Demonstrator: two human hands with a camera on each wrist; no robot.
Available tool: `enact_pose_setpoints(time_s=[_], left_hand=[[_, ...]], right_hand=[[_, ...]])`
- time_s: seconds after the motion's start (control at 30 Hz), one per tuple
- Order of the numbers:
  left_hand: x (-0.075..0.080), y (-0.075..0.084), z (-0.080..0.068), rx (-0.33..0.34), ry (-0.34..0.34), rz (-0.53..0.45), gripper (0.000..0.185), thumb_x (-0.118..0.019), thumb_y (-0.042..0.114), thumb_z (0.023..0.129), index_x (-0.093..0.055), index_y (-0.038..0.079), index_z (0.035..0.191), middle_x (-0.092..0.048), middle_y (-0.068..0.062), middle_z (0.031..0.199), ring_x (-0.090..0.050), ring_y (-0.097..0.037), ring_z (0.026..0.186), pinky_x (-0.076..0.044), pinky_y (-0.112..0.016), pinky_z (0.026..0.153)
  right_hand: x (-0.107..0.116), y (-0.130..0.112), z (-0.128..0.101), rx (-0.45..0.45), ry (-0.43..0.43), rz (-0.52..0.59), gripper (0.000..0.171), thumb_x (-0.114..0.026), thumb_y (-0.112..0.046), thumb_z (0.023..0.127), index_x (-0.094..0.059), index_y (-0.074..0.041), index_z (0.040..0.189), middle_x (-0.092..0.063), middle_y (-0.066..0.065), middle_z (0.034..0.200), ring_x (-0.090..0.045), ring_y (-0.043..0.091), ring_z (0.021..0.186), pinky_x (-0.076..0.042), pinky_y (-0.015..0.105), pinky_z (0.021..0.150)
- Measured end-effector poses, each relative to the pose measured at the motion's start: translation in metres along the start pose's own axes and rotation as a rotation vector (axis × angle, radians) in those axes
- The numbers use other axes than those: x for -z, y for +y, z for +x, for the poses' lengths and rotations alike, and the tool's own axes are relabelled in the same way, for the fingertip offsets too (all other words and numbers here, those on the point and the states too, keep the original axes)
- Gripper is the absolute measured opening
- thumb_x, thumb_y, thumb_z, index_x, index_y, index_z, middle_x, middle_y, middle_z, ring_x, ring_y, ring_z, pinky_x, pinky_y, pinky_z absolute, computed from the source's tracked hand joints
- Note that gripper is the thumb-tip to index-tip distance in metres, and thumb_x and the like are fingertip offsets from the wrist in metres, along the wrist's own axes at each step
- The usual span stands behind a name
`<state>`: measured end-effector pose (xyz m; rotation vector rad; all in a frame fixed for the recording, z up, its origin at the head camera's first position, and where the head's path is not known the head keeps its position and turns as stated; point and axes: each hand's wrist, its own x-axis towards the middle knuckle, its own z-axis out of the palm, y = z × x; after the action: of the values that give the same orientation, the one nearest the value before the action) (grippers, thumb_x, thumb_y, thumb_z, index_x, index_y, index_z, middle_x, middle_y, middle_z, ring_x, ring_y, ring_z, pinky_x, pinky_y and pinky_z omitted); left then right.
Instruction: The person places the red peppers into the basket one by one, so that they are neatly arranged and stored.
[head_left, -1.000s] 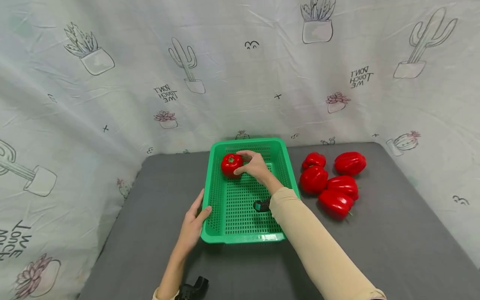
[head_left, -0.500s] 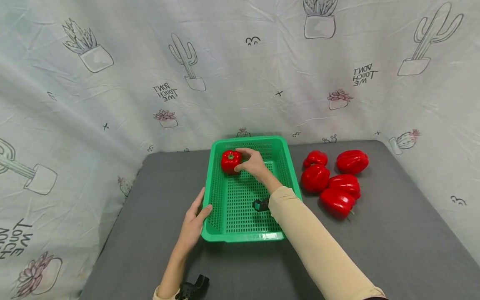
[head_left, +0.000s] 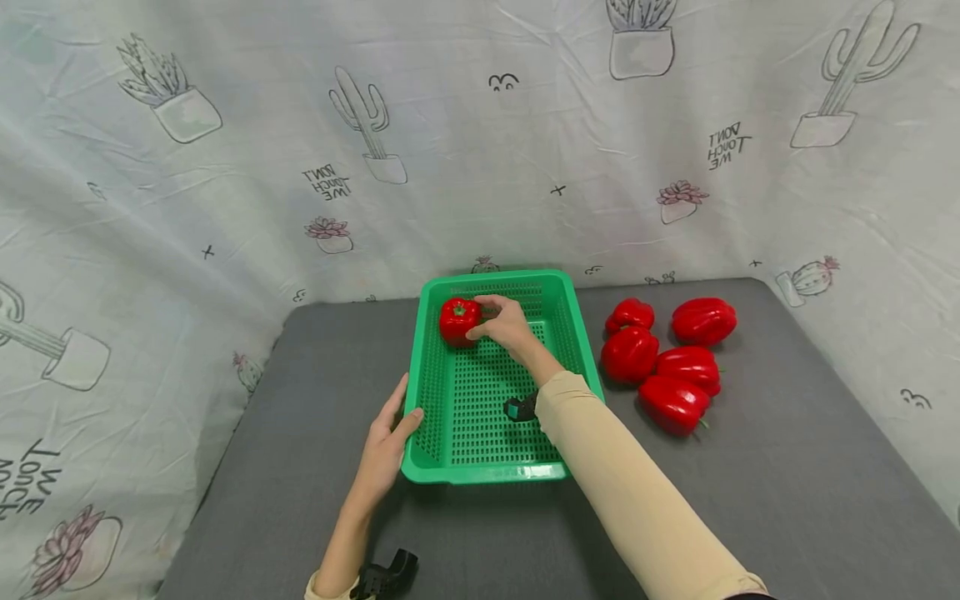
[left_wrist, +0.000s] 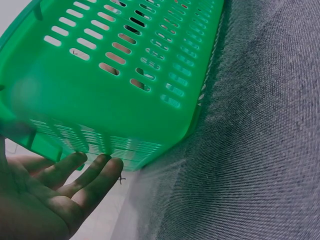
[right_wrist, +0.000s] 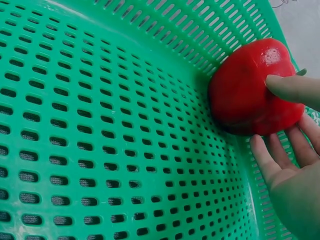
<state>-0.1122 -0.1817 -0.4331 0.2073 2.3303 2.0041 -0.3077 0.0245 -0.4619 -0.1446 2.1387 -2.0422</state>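
In the head view a red bell pepper (head_left: 459, 322) stands upright, stem up, in the far left corner of a green plastic basket (head_left: 487, 474). My right hand (head_left: 507, 326) reaches over the basket and holds this pepper from its right side. The right wrist view gives a closer look: the thumb lies on the pepper (right_wrist: 250, 92) near its stem, and the fingers are below its other side. At the basket's left side, my left hand (head_left: 386, 446) grips the rim, thumb over the top. Its fingers (left_wrist: 95, 185) lie against the outer wall in the left wrist view.
Several more red bell peppers (head_left: 673, 405) lie grouped on the grey tabletop (head_left: 315, 467) to the right of the basket. A pale cloth (head_left: 450, 125) with cactus drawings hangs behind and at both sides. The right sleeve (head_left: 630, 492) crosses the basket's near right corner.
The right hand and the pepper have shifted slightly toward the basket's far left corner. The left hand keeps its place on the rim. The head view has tilted a little.
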Motion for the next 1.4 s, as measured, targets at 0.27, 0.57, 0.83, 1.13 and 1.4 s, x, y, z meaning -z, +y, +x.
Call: enact_pose_setpoints(time_s=[0.27, 0.57, 0.83, 1.13, 1.4], left_hand=[[0.001, -0.001, -0.006, -0.003, 0.001, -0.018, 0.061, -0.049, 0.017, 0.105, -0.019, 0.01, 0.158, -0.024, -0.008, 0.158, -0.035, -0.027, 0.137, -0.042, -0.025, 0.097], [0.003, -0.019, 0.002, -0.007, 0.005, -0.035, 0.061, -0.049, 0.018, 0.105, -0.018, 0.015, 0.158, -0.023, -0.005, 0.158, -0.037, -0.028, 0.136, -0.044, -0.03, 0.096], [0.005, -0.036, 0.007, -0.052, 0.007, -0.034, 0.061, -0.052, 0.027, 0.104, -0.023, 0.024, 0.157, -0.023, 0.002, 0.158, -0.035, -0.022, 0.137, -0.043, -0.026, 0.097], [0.001, -0.014, 0.003, -0.013, 0.011, -0.017, 0.061, -0.048, 0.014, 0.105, -0.018, 0.012, 0.158, -0.022, -0.006, 0.158, -0.034, -0.026, 0.137, -0.042, -0.023, 0.097], [0.001, -0.008, 0.001, -0.01, 0.006, -0.009, 0.061, -0.048, 0.014, 0.105, -0.018, 0.009, 0.158, -0.023, -0.009, 0.158, -0.035, -0.03, 0.136, -0.043, -0.025, 0.096]], right_hand=[[-0.005, 0.002, -0.002, -0.034, -0.011, -0.002, 0.06, -0.079, 0.003, 0.078, -0.059, -0.009, 0.134, -0.056, 0.006, 0.129, -0.052, 0.026, 0.117, -0.048, 0.042, 0.092], [-0.003, -0.002, -0.001, -0.019, -0.024, -0.021, 0.062, -0.079, 0.001, 0.08, -0.056, -0.009, 0.137, -0.055, 0.008, 0.133, -0.052, 0.026, 0.12, -0.047, 0.041, 0.094], [-0.003, -0.001, 0.001, -0.012, -0.009, -0.047, 0.064, -0.08, 0.002, 0.079, -0.055, -0.009, 0.137, -0.055, 0.007, 0.131, -0.052, 0.025, 0.119, -0.047, 0.041, 0.094], [-0.005, -0.004, 0.003, -0.001, 0.007, -0.071, 0.064, -0.08, 0.003, 0.078, -0.056, -0.008, 0.136, -0.056, 0.008, 0.13, -0.052, 0.025, 0.118, -0.048, 0.041, 0.092], [-0.007, -0.004, 0.003, -0.009, 0.025, -0.069, 0.065, -0.079, 0.004, 0.077, -0.056, -0.007, 0.136, -0.056, 0.009, 0.129, -0.053, 0.026, 0.116, -0.049, 0.041, 0.091]])
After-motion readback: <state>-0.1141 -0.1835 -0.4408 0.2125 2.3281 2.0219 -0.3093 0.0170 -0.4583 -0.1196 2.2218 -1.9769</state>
